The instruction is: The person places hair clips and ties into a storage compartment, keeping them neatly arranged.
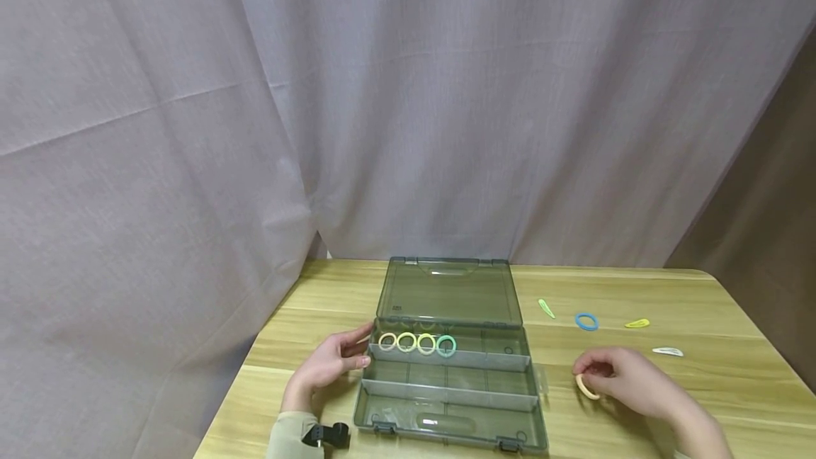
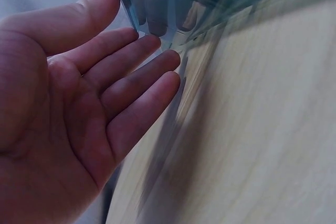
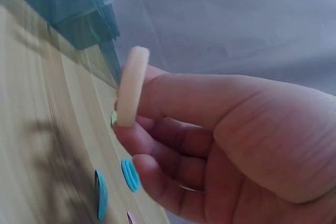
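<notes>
A smoky clear plastic box [image 1: 455, 376] lies with its lid [image 1: 449, 292] folded back. My left hand [image 1: 326, 363] rests its fingertips on the box's left side; the left wrist view shows the fingers [image 2: 142, 95] loosely extended along the wall. In the rear compartment stand a peach hair tie [image 1: 380, 342], two yellow hair ties and a green hair tie [image 1: 455, 346], side by side. Right of the box, my right hand [image 1: 627, 377] pinches a pale peach hair tie [image 3: 132, 87] between thumb and fingers, held on edge above the table.
On the wooden table [image 1: 720, 310] behind my right hand lie a blue hair tie [image 1: 596, 322], a green snap clip [image 1: 546, 308], a yellow snap clip [image 1: 637, 323] and a white snap clip [image 1: 668, 351]. A grey curtain [image 1: 408, 126] hangs behind the table.
</notes>
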Demonstrator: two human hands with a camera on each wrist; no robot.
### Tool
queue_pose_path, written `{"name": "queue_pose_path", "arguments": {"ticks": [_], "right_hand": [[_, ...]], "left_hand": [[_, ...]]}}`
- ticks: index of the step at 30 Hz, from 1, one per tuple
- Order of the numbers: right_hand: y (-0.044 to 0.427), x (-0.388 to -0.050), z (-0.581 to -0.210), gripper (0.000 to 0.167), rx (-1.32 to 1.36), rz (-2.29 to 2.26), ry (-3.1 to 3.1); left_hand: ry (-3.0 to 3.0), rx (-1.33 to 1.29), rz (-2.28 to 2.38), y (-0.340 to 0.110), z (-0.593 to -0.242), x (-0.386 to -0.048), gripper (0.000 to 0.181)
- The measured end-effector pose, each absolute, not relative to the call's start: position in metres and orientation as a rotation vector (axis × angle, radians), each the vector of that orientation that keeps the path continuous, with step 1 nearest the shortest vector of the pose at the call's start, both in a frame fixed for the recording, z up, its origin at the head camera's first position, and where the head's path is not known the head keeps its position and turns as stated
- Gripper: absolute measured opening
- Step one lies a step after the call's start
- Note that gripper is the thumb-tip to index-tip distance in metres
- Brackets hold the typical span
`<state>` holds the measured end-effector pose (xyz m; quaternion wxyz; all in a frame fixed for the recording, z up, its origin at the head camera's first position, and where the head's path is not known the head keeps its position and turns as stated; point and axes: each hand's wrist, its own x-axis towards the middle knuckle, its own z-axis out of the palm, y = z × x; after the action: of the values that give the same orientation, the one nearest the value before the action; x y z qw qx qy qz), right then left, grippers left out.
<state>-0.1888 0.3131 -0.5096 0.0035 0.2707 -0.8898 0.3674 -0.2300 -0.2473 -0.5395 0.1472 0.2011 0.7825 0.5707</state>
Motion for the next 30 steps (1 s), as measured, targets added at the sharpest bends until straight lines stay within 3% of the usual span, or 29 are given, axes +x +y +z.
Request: {"name": "queue_pose_path", "arguments": {"ticks": [12, 22, 30], "right_hand": [[0.270, -0.201, -0.491, 0.015, 0.622, 1.070, -2.626], [0.210, -0.238, -0.468, 0.016, 0.816, 0.944, -2.627], [0.168, -0.261, -0.475, 0.010, 0.946, 0.844, -2.675]], "left_hand": [[2.275, 0.578, 1.626, -0.246, -0.541, -0.228, 0.070], [2.297, 0.609, 1.607, -0.246, -0.535, -0.232, 0.070], [2.275, 0.580, 1.625, -0.248, -0.535, -0.230, 0.070]]}}
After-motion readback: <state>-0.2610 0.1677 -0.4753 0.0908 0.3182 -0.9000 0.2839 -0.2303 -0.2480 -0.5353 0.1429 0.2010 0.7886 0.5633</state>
